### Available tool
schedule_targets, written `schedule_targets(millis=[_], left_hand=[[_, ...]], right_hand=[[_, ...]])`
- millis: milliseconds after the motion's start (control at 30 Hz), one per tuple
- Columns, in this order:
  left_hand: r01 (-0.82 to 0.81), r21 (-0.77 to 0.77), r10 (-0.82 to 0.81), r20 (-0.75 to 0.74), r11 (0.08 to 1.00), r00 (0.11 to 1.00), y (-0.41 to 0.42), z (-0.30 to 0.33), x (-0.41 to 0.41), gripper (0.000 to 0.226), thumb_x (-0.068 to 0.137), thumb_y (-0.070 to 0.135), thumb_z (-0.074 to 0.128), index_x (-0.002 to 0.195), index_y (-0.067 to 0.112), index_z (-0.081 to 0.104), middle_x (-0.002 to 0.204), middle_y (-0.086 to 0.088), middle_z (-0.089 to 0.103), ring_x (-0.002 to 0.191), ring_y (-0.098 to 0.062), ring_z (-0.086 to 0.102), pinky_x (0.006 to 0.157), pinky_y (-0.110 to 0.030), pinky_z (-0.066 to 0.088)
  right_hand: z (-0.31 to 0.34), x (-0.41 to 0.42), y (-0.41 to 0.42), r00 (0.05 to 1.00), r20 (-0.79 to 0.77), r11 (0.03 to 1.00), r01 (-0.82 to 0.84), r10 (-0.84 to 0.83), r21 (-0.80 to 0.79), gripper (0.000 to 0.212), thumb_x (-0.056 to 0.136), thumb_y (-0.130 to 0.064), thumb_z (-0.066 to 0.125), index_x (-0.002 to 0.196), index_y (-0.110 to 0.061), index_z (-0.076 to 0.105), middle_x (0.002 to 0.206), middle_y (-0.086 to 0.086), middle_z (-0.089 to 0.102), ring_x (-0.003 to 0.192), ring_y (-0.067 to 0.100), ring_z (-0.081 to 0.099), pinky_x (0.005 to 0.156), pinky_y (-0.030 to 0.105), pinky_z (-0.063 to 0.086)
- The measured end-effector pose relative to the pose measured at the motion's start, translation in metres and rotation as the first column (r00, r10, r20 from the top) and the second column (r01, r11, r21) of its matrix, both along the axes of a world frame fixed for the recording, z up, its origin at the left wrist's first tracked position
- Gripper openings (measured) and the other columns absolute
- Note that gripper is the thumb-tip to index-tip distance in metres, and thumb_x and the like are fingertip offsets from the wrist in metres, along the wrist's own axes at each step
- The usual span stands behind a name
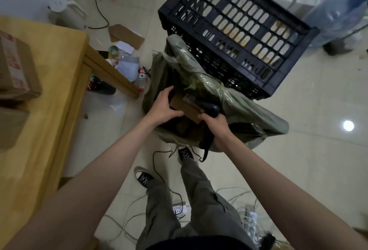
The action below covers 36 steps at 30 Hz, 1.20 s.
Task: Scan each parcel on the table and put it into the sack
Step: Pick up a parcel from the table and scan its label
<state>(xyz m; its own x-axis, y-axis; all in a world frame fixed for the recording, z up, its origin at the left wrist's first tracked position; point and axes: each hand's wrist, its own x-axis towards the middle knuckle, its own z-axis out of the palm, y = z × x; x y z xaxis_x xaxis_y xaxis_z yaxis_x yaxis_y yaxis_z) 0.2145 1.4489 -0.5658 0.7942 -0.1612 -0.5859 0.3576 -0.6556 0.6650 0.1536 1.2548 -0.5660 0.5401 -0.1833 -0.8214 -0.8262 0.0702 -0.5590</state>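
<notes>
A green woven sack [235, 102] stands open on the floor in front of me, leaning against a black crate. Over its mouth I hold a brown cardboard parcel [186, 108]. My left hand [164, 106] grips the parcel's left end, fingers curled round its edge. My right hand [214, 124] grips the handle of a black barcode scanner [209, 108], whose head lies against the parcel's right side. The scanner's cable hangs below my wrist. Two more cardboard parcels [16, 66] [11, 126] lie on the yellow table [57, 82] at the left.
A black slatted plastic crate [239, 23] stands tilted behind the sack. Bottles, bags and paper litter the floor by the table leg [111, 72]. A large water jug [338, 13] sits at the top right. Cables and a power strip [179, 209] lie around my feet.
</notes>
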Motion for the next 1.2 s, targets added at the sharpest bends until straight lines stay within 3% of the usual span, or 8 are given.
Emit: schedule_targets(millis=[167, 300, 433, 633, 867, 933, 1067, 1200], left_hand=[[0.091, 0.147, -0.092, 0.001, 0.985, 0.996, 0.022, 0.005, 0.011, 0.094, 0.076, 0.022, 0.085, 0.153, 0.015, 0.031, 0.155, -0.011, 0.034, 0.141, -0.027, 0.036, 0.114, -0.036, 0.032], [0.089, 0.199, -0.091, 0.001, 0.976, 0.996, 0.040, 0.019, -0.002, 0.087, 0.076, 0.019, 0.084, 0.150, 0.014, 0.038, 0.151, -0.012, 0.038, 0.139, -0.029, 0.038, 0.114, -0.040, 0.036], [0.070, 0.239, -0.074, 0.011, 0.969, 0.997, 0.062, 0.045, -0.014, 0.082, 0.074, 0.020, 0.084, 0.145, 0.016, 0.043, 0.146, -0.009, 0.043, 0.135, -0.027, 0.043, 0.111, -0.040, 0.039], [-0.044, 0.325, 0.008, 0.110, 0.945, 0.994, 0.119, 0.106, -0.037, 0.079, 0.076, 0.022, 0.082, 0.145, 0.016, 0.044, 0.146, -0.007, 0.042, 0.133, -0.022, 0.043, 0.102, -0.024, 0.033], [-0.247, 0.441, 0.152, 0.238, 0.863, 0.959, 0.213, 0.175, -0.103, 0.079, 0.078, 0.018, 0.080, 0.146, 0.017, 0.041, 0.148, -0.005, 0.039, 0.134, -0.024, 0.044, 0.108, -0.036, 0.039], [-0.311, 0.466, 0.211, 0.255, 0.828, 0.944, 0.245, 0.186, -0.130, 0.078, 0.079, 0.022, 0.079, 0.147, 0.023, 0.040, 0.150, 0.000, 0.038, 0.132, -0.022, 0.046, 0.104, -0.038, 0.044], [-0.410, 0.499, 0.298, 0.290, 0.763, 0.909, 0.309, 0.206, -0.180, 0.078, 0.081, 0.028, 0.079, 0.147, 0.029, 0.038, 0.152, 0.002, 0.038, 0.134, -0.021, 0.044, 0.103, -0.036, 0.045], [-0.482, 0.500, 0.392, 0.280, 0.720, 0.876, 0.367, 0.220, -0.226, 0.078, 0.084, 0.029, 0.077, 0.149, 0.027, 0.035, 0.153, 0.001, 0.033, 0.130, -0.021, 0.047, 0.099, -0.039, 0.049]], right_hand=[[-0.006, 0.019, 0.011, 0.994, -0.054, 0.995, -0.094, 0.092, -0.022, 0.050, 0.067, -0.033, 0.079, 0.113, -0.015, 0.068, 0.106, 0.007, 0.073, 0.098, 0.026, 0.071, 0.090, 0.048, 0.059], [0.007, 0.022, 0.019, 0.980, -0.038, 0.981, -0.194, 0.193, -0.012, 0.041, 0.080, -0.023, 0.078, 0.118, -0.014, 0.066, 0.113, 0.005, 0.070, 0.105, 0.023, 0.066, 0.093, 0.048, 0.057], [0.033, 0.032, 0.038, 0.967, 0.015, 0.967, -0.255, 0.254, 0.014, 0.033, 0.088, -0.014, 0.073, 0.120, -0.009, 0.064, 0.107, 0.006, 0.066, 0.093, 0.019, 0.063, 0.089, 0.049, 0.059], [0.090, 0.048, 0.096, 0.897, 0.113, 0.901, -0.432, 0.426, 0.035, 0.034, 0.090, -0.010, 0.071, 0.122, -0.009, 0.060, 0.112, 0.010, 0.062, 0.102, 0.025, 0.060, 0.085, 0.046, 0.060], [0.161, 0.049, 0.200, 0.709, 0.256, 0.740, -0.672, 0.658, -0.042, 0.040, 0.081, -0.022, 0.075, 0.117, -0.006, 0.066, 0.100, 0.017, 0.069, 0.085, 0.030, 0.070, 0.064, 0.041, 0.063], [0.177, 0.044, 0.233, 0.640, 0.307, 0.686, -0.726, 0.704, -0.061, 0.044, 0.075, -0.026, 0.078, 0.115, -0.009, 0.067, 0.101, 0.017, 0.071, 0.087, 0.031, 0.073, 0.068, 0.044, 0.064], [0.211, 0.026, 0.298, 0.507, 0.363, 0.570, -0.817, 0.782, -0.085, 0.013, 0.090, -0.007, 0.069, 0.101, -0.008, 0.062, 0.091, 0.017, 0.062, 0.081, 0.029, 0.066, 0.056, 0.031, 0.055], [0.226, 0.008, 0.364, 0.441, 0.370, 0.490, -0.871, 0.818, -0.045, 0.032, 0.092, -0.009, 0.070, 0.123, -0.005, 0.062, 0.109, 0.016, 0.061, 0.096, 0.028, 0.062, 0.066, 0.041, 0.061]])
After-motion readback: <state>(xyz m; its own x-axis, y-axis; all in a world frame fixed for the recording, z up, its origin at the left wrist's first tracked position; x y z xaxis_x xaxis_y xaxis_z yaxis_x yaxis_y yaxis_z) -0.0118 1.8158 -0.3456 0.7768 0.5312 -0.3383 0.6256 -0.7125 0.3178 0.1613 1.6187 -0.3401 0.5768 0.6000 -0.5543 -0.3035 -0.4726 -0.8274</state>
